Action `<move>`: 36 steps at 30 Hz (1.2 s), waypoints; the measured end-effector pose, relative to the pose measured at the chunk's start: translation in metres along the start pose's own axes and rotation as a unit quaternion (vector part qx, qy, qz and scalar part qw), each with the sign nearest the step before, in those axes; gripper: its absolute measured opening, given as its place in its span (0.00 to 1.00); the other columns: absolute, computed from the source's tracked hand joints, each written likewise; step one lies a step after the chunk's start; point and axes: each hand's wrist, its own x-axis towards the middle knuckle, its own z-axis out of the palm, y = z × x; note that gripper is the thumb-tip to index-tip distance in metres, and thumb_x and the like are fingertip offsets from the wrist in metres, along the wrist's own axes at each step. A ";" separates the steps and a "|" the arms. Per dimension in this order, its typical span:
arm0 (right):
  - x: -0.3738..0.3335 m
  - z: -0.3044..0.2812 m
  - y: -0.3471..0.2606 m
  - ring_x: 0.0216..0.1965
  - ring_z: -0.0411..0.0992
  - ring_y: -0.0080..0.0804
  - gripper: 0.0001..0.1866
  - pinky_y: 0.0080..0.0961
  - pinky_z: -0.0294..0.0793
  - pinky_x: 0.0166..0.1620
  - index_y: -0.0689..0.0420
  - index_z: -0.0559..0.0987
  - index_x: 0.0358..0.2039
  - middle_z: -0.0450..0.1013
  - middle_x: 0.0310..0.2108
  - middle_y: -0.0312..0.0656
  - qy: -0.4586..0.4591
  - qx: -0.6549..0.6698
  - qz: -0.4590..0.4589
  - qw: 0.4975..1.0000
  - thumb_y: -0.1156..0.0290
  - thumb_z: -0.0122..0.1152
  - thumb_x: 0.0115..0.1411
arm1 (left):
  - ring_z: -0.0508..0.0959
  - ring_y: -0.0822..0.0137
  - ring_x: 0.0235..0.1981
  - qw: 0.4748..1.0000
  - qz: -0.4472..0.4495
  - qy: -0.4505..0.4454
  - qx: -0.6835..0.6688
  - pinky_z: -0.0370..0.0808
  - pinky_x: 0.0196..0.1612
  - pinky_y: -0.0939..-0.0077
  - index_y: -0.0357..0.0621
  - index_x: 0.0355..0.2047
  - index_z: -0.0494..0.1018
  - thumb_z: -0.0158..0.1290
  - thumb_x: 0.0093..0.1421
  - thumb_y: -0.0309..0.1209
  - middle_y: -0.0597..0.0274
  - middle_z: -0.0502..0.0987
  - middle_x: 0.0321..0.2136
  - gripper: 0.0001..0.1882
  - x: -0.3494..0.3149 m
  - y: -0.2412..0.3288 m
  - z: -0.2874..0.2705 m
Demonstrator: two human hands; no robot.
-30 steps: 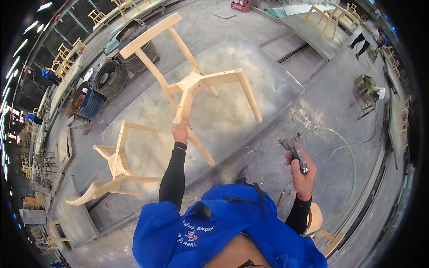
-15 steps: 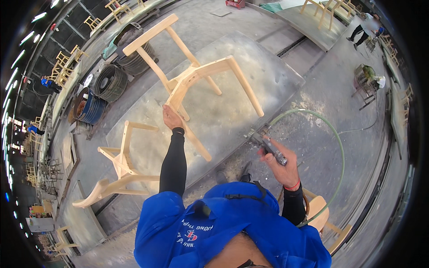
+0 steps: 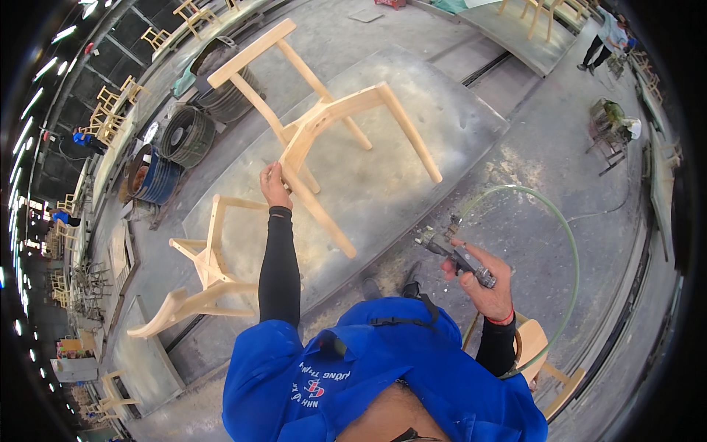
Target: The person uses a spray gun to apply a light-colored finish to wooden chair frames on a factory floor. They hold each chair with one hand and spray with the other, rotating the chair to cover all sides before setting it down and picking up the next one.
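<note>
A pale wooden chair frame without a seat stands on the grey metal table in front of me. My left hand is closed on its near side, where a leg meets the seat rail. On my right side, away from the wood, my right hand grips a metal spray gun. A green hose loops from near the gun back past my right forearm. A second chair frame lies tipped at the left, by the table's near left corner.
The metal table fills the middle. Beyond its left edge stand dark drums and a blue drum. Another wooden chair is by my right elbow. Far right, a person stands near a small stand.
My right hand has moved the spray gun rightward and toward me, farther from the chair frame. My left hand has shifted slightly left and up along the chair frame, still holding it.
</note>
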 end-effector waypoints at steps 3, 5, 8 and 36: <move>0.001 0.006 0.001 0.41 0.81 0.26 0.33 0.24 0.80 0.45 0.67 0.74 0.63 0.83 0.40 0.46 0.029 -0.001 -0.009 1.000 0.55 0.69 0.67 | 0.75 0.67 0.42 1.000 0.011 -0.014 0.014 0.78 0.38 0.60 0.48 0.51 0.72 0.58 0.68 0.43 0.64 0.75 0.43 0.18 -0.004 0.018 0.003; 0.003 0.009 0.002 0.41 0.81 0.26 0.33 0.24 0.80 0.45 0.66 0.74 0.63 0.83 0.40 0.46 0.043 -0.009 -0.014 0.999 0.55 0.69 0.66 | 0.76 0.67 0.41 0.999 0.020 -0.026 0.030 0.77 0.37 0.61 0.49 0.52 0.72 0.59 0.67 0.43 0.64 0.76 0.43 0.19 0.000 0.021 0.004; 0.002 0.011 0.003 0.40 0.80 0.26 0.33 0.24 0.80 0.45 0.66 0.74 0.63 0.83 0.40 0.46 0.035 -0.008 -0.012 0.999 0.55 0.69 0.66 | 0.76 0.66 0.40 0.996 0.020 -0.049 0.069 0.76 0.36 0.64 0.50 0.54 0.73 0.60 0.67 0.46 0.67 0.77 0.43 0.21 0.009 0.025 0.001; -0.059 -0.004 0.025 0.38 0.78 0.25 0.33 0.24 0.79 0.45 0.66 0.73 0.65 0.82 0.41 0.44 0.013 0.005 0.240 0.971 0.55 0.66 0.69 | 0.85 0.50 0.41 0.867 0.319 0.009 0.383 0.77 0.49 0.61 0.33 0.40 0.83 0.60 0.65 0.45 0.44 0.85 0.37 0.22 0.074 0.060 0.006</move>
